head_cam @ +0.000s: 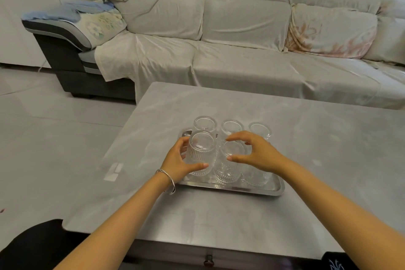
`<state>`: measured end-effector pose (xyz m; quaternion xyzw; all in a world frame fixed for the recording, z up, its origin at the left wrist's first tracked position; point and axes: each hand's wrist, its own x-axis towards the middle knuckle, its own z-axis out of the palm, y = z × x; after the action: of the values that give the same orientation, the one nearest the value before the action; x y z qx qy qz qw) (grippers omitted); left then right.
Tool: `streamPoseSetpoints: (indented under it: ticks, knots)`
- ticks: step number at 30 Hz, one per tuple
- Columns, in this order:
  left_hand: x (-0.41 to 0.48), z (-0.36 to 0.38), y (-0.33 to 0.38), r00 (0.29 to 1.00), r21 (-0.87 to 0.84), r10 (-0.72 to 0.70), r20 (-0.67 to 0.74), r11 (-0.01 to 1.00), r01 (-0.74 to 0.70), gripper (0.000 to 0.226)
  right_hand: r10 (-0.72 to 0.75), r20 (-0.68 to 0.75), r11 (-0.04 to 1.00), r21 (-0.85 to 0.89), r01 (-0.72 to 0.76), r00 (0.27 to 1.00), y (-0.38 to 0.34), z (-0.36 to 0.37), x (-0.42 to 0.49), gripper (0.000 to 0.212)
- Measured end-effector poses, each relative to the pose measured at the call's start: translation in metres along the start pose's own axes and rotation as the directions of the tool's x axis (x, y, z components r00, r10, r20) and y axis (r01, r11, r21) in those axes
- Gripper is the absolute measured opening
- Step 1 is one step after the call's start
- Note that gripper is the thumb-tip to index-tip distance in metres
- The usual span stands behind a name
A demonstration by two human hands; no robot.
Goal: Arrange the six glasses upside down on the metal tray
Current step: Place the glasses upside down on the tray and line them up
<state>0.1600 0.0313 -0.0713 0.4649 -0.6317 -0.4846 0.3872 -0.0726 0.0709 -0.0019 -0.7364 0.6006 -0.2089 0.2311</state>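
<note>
Head view: left hand point(175, 161) wraps the near-left ribbed glass point(200, 155), thumb across its near side, fingers behind; glass stands upside down, long axis upright, base up, rim at or just above the metal tray point(258, 190) — contact hidden by the hand. Right hand point(255, 152) hovers released, fingers curled in a claw over the near-middle glass point(226, 166), gripping nothing; that glass lies directly below its fingertips, so the right hand is nearer to it. Six glasses show in two rows of three, all seemingly inverted. The near-right glass point(255, 176) is partly covered by the right wrist. Tray's far edge mostly hidden behind glass. Tray sits on the grey table point(328, 138).
</note>
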Motion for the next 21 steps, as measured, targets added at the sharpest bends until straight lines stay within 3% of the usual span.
streamPoseSetpoints:
  ticks: [12, 16, 18, 21]
  knots:
    - [0.002, 0.006, -0.012, 1.0, 0.021, -0.007, 0.026, 1.0, 0.007, 0.079, -0.043, -0.044, 0.999, -0.011, 0.042, 0.998, 0.002, 0.006, -0.004, 0.056]
    - [0.003, 0.007, -0.014, 0.999, 0.039, -0.009, 0.037, 0.999, 0.007, 0.081, -0.112, -0.193, 0.989, -0.122, 0.09, 0.975, 0.008, 0.006, -0.012, 0.063]
    - [0.003, 0.007, -0.012, 0.999, 0.087, 0.02, 0.029, 0.996, -0.023, 0.085, -0.104, -0.279, 0.991, -0.113, 0.075, 0.955, 0.014, 0.002, -0.018, 0.07]
    - [0.006, 0.008, -0.004, 0.993, 0.207, 0.115, 0.002, 0.972, -0.113, 0.103, -0.015, -0.291, 1.0, -0.025, 0.008, 0.957, 0.028, -0.002, -0.026, 0.094]
